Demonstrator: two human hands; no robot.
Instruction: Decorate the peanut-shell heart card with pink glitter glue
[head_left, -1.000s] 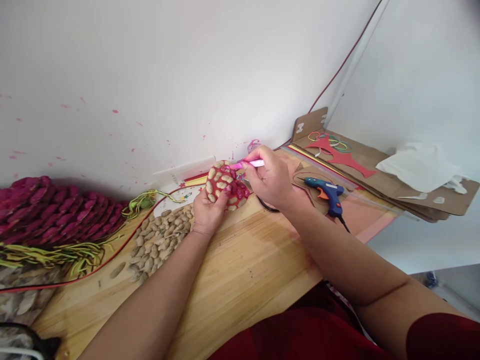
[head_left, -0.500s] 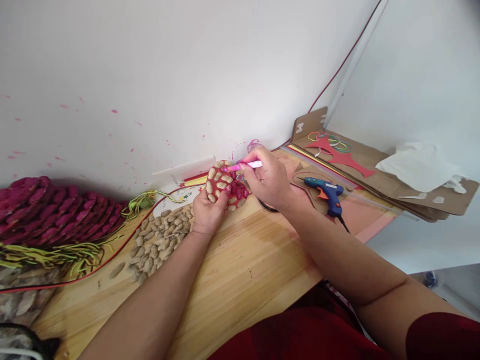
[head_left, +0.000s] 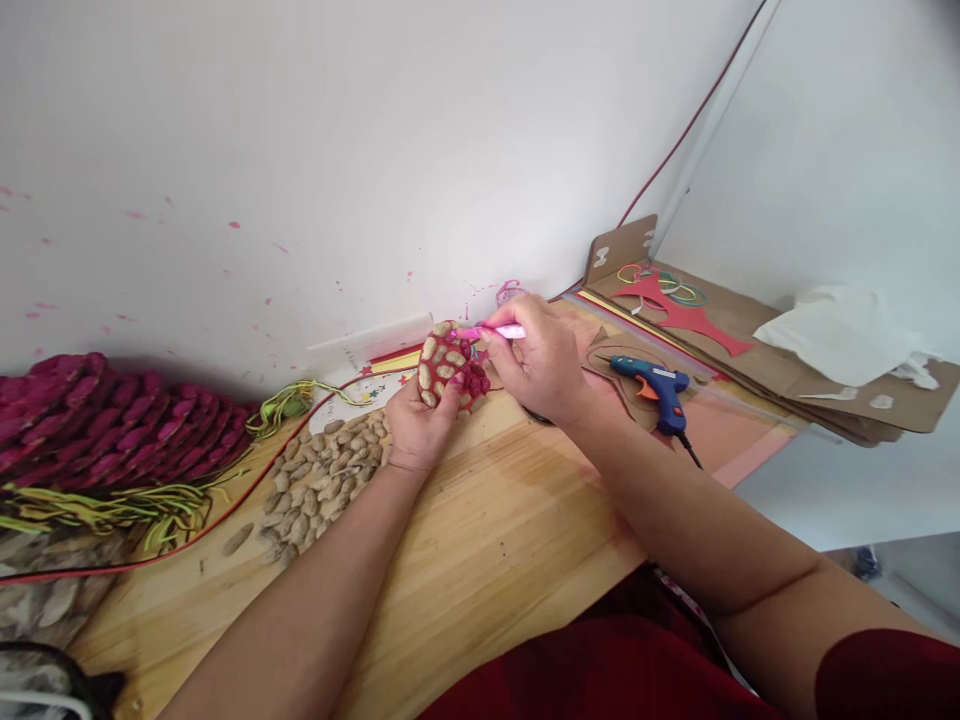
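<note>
My left hand [head_left: 424, 420] is closed on the edge of a red piece covered with peanuts [head_left: 441, 362], thumb on its front. Most peanuts on its left side are bare tan, while those at the lower right are coloured magenta. In my right hand [head_left: 536, 355] is a pink marker [head_left: 501, 332], pinched between thumb and fingers and pointing left. Its tip is at the upper part of the peanut piece; whether it touches a peanut I cannot make out. Loose peanuts [head_left: 322, 480] lie on the wooden table just left of my left hand.
Magenta peanut pieces [head_left: 120, 420] are stacked at left, beside yellow-green yarn [head_left: 112, 512]. A red cable [head_left: 247, 490] crosses the table. At right lie a blue glue gun [head_left: 652, 385], cardboard sheets [head_left: 817, 395], a red cutout [head_left: 690, 320] and white tissue [head_left: 840, 325]. A wall stands behind.
My left hand has tilted the peanut piece slightly, so it looks narrower. The marker has shifted a little and lies flatter. The camera view has moved very slightly.
</note>
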